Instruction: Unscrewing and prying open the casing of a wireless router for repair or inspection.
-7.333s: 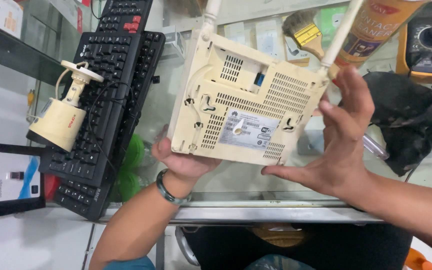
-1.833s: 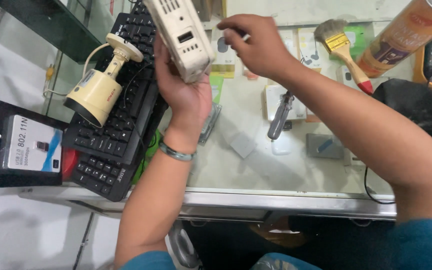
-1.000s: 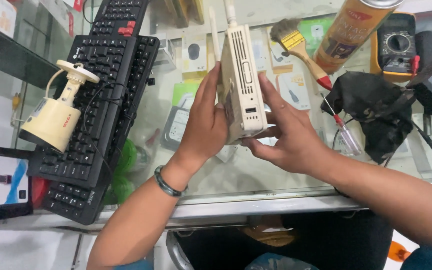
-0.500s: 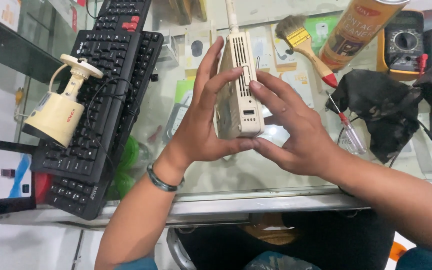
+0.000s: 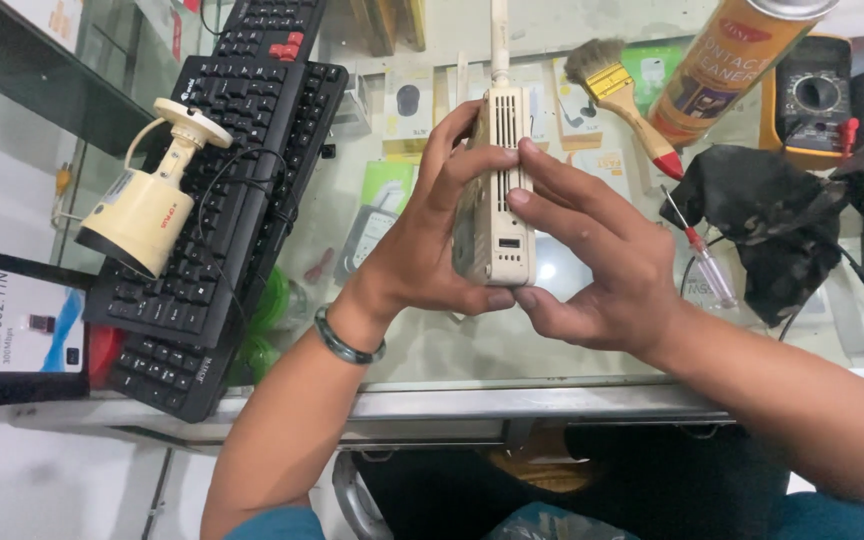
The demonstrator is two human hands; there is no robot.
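While the cream router (image 5: 497, 190) is standing on edge above the glass desk (image 5: 592, 340), both hands are holding it between them. The left hand (image 5: 430, 240) is wrapping its back and near end, its grip clamped on the casing, thumb under the lower corner. The right hand (image 5: 592, 260) is pressing from the other side, fingers (image 5: 552, 175) lying across the vented edge, its grip also closed on the router. One antenna (image 5: 499, 40) is pointing away from the person.

Beneath the glass, a display case is holding small packaged goods (image 5: 407, 105) lying flat. On the desk, a spray can (image 5: 727, 65) is lying near a paintbrush (image 5: 627, 105); a black cloth (image 5: 762, 215) and a screwdriver (image 5: 702, 255) are sitting to the right. To the left, a cream camera (image 5: 147, 205) is resting on a black keyboard (image 5: 227, 210).
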